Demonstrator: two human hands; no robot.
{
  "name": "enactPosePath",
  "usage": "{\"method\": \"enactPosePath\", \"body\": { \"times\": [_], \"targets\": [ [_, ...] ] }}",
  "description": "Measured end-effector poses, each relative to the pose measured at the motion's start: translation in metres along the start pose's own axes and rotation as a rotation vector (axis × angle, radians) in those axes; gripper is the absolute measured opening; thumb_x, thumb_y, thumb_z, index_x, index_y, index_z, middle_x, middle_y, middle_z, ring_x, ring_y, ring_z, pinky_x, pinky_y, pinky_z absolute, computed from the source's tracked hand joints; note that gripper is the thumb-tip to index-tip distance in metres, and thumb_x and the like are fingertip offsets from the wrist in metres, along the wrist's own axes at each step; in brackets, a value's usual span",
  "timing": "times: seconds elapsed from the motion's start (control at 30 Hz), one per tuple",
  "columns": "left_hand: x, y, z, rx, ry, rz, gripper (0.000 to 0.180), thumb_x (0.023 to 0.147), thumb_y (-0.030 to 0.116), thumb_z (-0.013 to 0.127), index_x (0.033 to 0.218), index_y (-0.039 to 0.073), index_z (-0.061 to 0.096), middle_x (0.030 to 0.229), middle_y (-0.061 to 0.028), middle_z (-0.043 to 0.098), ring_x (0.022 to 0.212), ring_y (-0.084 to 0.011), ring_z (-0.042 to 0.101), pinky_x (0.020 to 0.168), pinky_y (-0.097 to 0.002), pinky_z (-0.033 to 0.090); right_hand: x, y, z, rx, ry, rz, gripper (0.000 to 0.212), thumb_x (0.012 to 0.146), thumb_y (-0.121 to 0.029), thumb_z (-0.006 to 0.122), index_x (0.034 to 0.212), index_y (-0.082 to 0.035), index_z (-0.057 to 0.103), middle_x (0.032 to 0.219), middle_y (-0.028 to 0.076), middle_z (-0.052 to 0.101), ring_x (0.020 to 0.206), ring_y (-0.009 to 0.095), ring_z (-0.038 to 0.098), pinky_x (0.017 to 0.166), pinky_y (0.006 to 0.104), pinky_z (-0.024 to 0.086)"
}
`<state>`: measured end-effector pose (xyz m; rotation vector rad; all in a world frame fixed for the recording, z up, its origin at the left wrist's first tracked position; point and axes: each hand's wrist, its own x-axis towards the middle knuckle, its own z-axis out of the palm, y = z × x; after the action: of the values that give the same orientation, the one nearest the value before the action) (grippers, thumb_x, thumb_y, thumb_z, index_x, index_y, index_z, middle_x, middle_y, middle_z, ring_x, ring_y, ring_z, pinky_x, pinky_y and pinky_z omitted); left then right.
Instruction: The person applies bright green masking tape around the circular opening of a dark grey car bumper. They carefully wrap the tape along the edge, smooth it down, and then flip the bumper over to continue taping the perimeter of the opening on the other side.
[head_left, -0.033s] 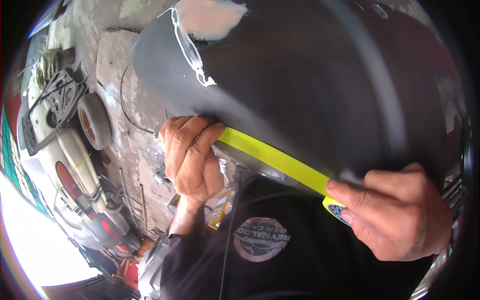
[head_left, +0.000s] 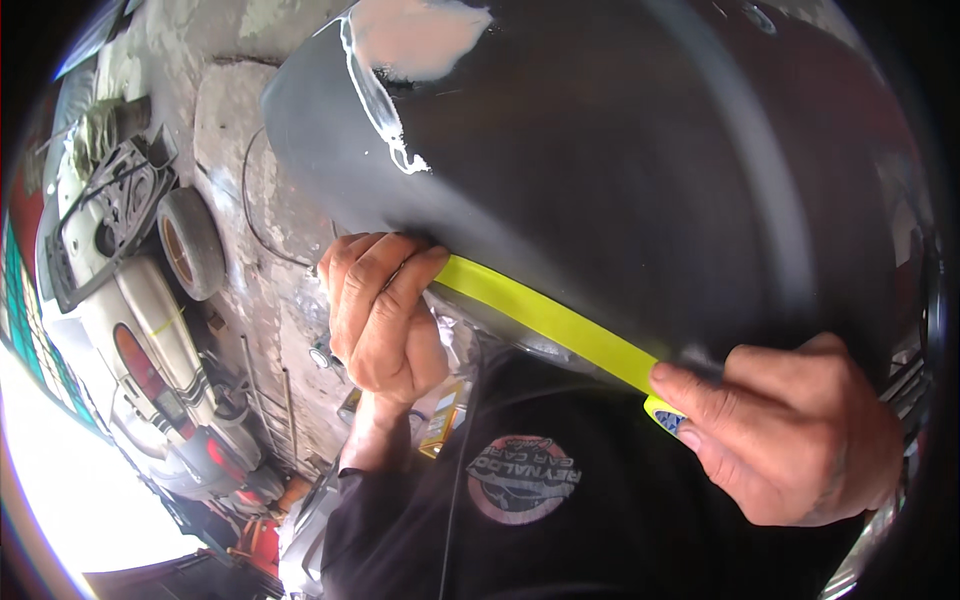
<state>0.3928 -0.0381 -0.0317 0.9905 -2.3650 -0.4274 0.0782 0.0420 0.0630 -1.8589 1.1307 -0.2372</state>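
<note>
A strip of bright yellow masking tape (head_left: 550,318) runs taut along the near edge of a curved dark grey car body panel (head_left: 590,180). My left hand (head_left: 385,310) pinches the strip's left end between thumb and fingers, at the panel's edge. At the other end, my right hand (head_left: 795,430) is closed around the tape roll (head_left: 664,414), with its thumb and index finger at the point where the strip leaves it. Most of the roll is hidden inside that hand. On the panel's far left part is a pinkish filler patch (head_left: 425,38), with a white smear (head_left: 378,105) beside it.
To the left, car bumpers (head_left: 165,310) and a wheel (head_left: 190,243) lie on the worn concrete floor (head_left: 225,150). A thin cable (head_left: 250,205) curves across it. Below my left wrist stands a small yellow box (head_left: 441,420). My dark shirt (head_left: 620,490) is close under the tape.
</note>
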Motion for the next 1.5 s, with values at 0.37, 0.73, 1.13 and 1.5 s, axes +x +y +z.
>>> {"method": "enactPosePath", "body": {
  "times": [0.37,0.73,1.13,1.5],
  "targets": [
    [0.003,0.004,-0.002,0.007,-0.025,-0.007,0.034,0.068,-0.001,0.064,0.098,-0.008,0.077,0.099,-0.0209,0.07,0.09,-0.0377,0.069,0.088,-0.0488,0.054,-0.01,0.007,0.01,0.084,-0.052,-0.052,0.05,0.081,-0.002,0.083,0.128,0.01,0.071,0.069,0.001,0.052,0.047,0.013,0.049,0.039,0.0303,0.041],
    [0.002,0.02,-0.01,0.006,-0.095,0.015,0.038,0.068,0.002,0.064,0.102,-0.007,0.079,0.103,-0.0224,0.071,0.096,-0.0401,0.068,0.092,-0.0499,0.055,-0.025,0.0,0.038,0.074,0.026,-0.077,0.049,0.087,-0.004,0.082,0.132,0.011,0.069,0.069,0.003,0.048,0.045,0.013,0.048,0.036,0.0323,0.04],
    [0.01,0.044,-0.009,0.012,-0.213,0.209,0.044,0.066,0.01,0.067,0.107,0.002,0.081,0.113,-0.0207,0.069,0.103,-0.0413,0.065,0.093,-0.0515,0.052,-0.034,-0.008,0.073,0.074,0.168,0.051,0.045,0.092,-0.001,0.079,0.134,0.009,0.069,0.072,0.007,0.053,0.047,0.019,0.053,0.04,0.0359,0.044],
    [0.011,0.037,0.002,-0.001,-0.218,0.137,0.037,0.075,-0.003,0.063,0.107,0.003,0.08,0.114,-0.0155,0.069,0.109,-0.0346,0.065,0.099,-0.0446,0.048,-0.051,-0.006,0.105,0.234,0.506,0.103,0.039,0.091,0.005,0.076,0.13,0.004,0.074,0.073,0.014,0.06,0.055,0.028,0.06,0.051,0.0415,0.047]
  ]
}}
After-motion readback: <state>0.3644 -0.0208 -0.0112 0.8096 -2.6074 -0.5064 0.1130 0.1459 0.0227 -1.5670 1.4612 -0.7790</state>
